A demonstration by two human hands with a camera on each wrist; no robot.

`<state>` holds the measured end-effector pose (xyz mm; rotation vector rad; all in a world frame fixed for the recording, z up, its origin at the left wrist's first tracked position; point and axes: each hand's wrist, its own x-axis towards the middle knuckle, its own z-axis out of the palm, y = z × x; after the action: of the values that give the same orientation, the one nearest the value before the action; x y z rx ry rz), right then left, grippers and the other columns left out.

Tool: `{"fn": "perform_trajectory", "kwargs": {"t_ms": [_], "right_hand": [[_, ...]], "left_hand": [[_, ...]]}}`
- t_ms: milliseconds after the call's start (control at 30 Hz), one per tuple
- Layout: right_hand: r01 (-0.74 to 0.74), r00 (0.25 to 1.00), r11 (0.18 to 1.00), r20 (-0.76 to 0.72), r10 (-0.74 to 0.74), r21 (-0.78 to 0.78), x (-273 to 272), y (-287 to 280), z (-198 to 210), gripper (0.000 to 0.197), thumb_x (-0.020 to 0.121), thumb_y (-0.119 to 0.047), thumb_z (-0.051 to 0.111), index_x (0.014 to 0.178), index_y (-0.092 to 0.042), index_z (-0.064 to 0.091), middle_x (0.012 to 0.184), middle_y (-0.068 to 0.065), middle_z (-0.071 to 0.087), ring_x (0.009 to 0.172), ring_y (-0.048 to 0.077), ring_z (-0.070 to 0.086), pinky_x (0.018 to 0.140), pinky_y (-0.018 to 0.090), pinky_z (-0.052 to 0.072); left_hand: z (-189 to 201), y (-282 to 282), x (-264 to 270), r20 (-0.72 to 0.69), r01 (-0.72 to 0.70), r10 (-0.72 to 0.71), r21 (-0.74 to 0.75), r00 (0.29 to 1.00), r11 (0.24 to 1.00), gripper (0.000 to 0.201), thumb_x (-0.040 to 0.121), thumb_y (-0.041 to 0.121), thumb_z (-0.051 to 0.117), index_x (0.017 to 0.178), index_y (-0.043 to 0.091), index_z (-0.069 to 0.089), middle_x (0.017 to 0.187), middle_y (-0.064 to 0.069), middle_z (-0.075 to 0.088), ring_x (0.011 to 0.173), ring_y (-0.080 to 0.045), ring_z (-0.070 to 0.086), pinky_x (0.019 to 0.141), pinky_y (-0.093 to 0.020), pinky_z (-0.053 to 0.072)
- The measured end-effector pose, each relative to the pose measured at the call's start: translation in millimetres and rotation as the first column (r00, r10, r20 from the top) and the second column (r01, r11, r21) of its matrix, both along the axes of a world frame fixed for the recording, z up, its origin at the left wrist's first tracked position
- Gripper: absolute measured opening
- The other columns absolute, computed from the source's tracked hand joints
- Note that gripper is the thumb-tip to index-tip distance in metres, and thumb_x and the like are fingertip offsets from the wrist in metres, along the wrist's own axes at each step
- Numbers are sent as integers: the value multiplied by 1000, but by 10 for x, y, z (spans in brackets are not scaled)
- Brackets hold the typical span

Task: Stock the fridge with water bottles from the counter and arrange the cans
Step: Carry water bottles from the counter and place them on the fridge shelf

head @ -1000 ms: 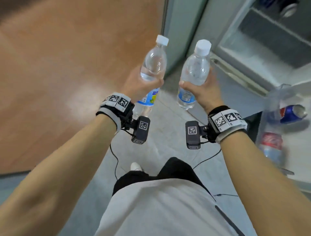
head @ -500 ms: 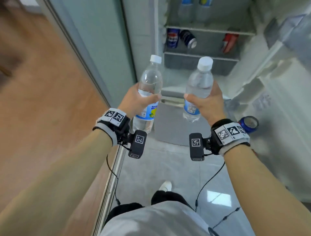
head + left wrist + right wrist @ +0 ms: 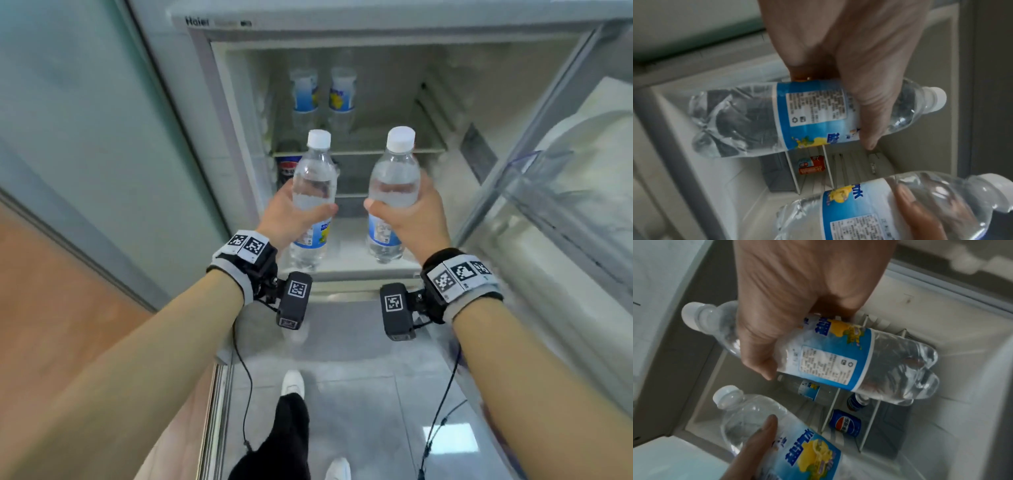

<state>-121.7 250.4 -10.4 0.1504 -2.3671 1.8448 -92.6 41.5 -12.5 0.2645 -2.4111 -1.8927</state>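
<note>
My left hand [image 3: 291,216] grips a clear water bottle [image 3: 313,185] with a white cap and blue label, held upright in front of the open fridge [image 3: 219,113]. My right hand [image 3: 411,219] grips a matching bottle [image 3: 394,181] beside it, a small gap between the two. Both sit just outside the fridge opening. On the upper shelf [image 3: 428,150] two more bottles [image 3: 305,94] stand at the back. A blue Pepsi can [image 3: 844,422] lies on the shelf below, and an orange-red can [image 3: 812,164] lies farther along it.
The fridge door [image 3: 582,192] stands open on my right with a clear bin. A pale wall panel [image 3: 85,113] runs along the left, above a wooden floor [image 3: 44,308]. My feet stand on grey tiles [image 3: 359,394].
My view has swung from the floor and wall to face the open fridge. Both hands have carried their bottles up toward the shelves, and the grips are unchanged.
</note>
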Motion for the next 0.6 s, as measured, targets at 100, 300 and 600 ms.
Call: {"fn": "perform_trajectory", "kwargs": {"t_ms": [100,300,600], "right_hand": [[83,996,994,-48,-80,64,-391,-68,103,44,67,-30,86,102,-30,60,94,-15,70,86,-7,66,77,17,53],[267,952,962,-168,-255,53,-1170,-253,302,57,61,-50,82,107,-23,64,99,-9,73,91,6,71,85,35,60],[187,956,980,-242,-165,72,-2084,-380,352,49,68,-34,80,107,-36,51,109,-8,66,102,12,64,93,38,55]], "left_hand": [[-22,32,-502,-48,17,-15,37,999,999,52,75,27,85,119,15,60,106,10,69,93,0,67,77,-19,54],[-16,5,-1256,-102,53,-39,139,994,989,47,78,24,82,120,21,61,109,5,72,99,-7,70,83,-23,56],[-331,-4,-1752,-191,-25,49,128,980,991,61,70,29,85,122,16,55,112,-4,70,103,-17,69,89,-35,58]]}}
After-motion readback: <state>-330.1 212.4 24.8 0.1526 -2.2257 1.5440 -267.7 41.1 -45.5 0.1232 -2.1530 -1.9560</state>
